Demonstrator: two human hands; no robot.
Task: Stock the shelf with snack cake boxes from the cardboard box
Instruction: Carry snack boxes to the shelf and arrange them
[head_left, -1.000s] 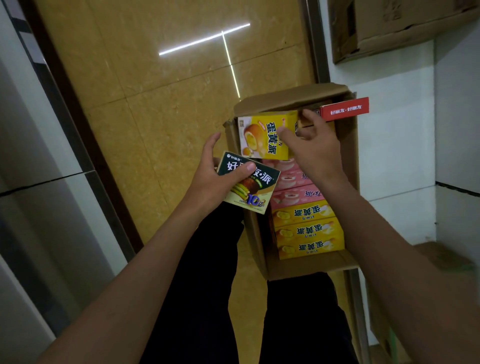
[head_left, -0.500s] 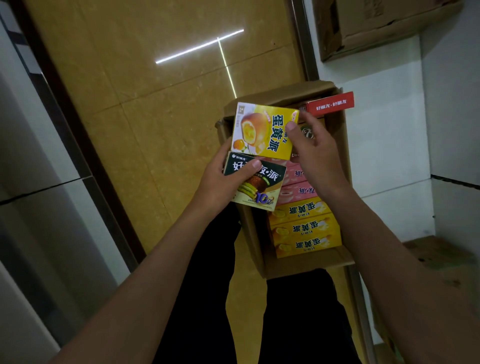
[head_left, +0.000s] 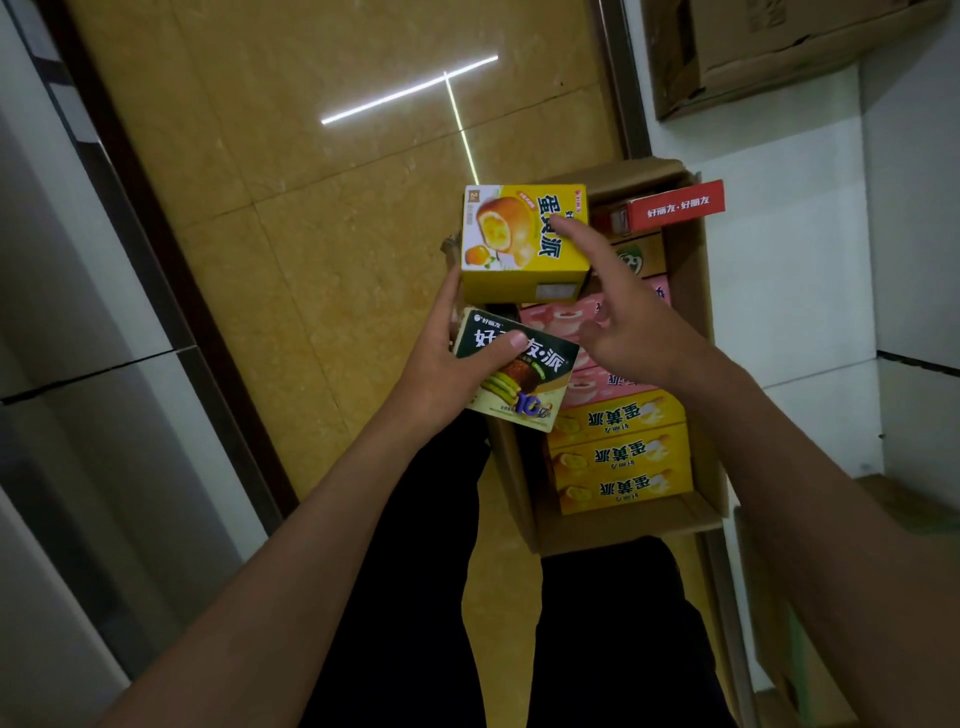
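Two snack cake boxes are up in the hands in the head view, above an open cardboard box (head_left: 698, 332) that stands on the yellow tiled floor (head_left: 311, 260) against a white shelf unit (head_left: 789, 291). The left hand (head_left: 441, 364) grips a dark green box (head_left: 514, 376) printed with green-topped cakes, thumb curled over its face; its fingers reach up behind a yellow egg-yolk-pie box (head_left: 524, 241), which sits just above the green one. How much of the yellow box's weight those fingers carry is hidden behind the cardboard. The right hand (head_left: 634, 327) is spread, fingers straight and apart, only one fingertip touching the yellow box's front; it holds nothing.

Inside the carton, pink boxes (head_left: 571, 317) lie partly covered by both hands, so their number is hard to tell. Below them three yellow flat packs (head_left: 621, 452) show their narrow sides, stacked edge to edge, printing upside down. A red box (head_left: 670, 208) rests tilted over the carton's far rim, its right end jutting past the wall. Beneath it a pale box with a green mark (head_left: 631, 260) is mostly hidden, possibly another flavour.

All the packs are glossy printed card, rectangular with crisp edges; the carton is dull brown corrugated board with a flap folded out. Another brown carton (head_left: 779, 47), cut off by the frame, sits on the shelf at upper right. Black trousers (head_left: 415, 597) fill the lower middle. Grey panels (head_left: 78, 415) run down the left side, blurred.
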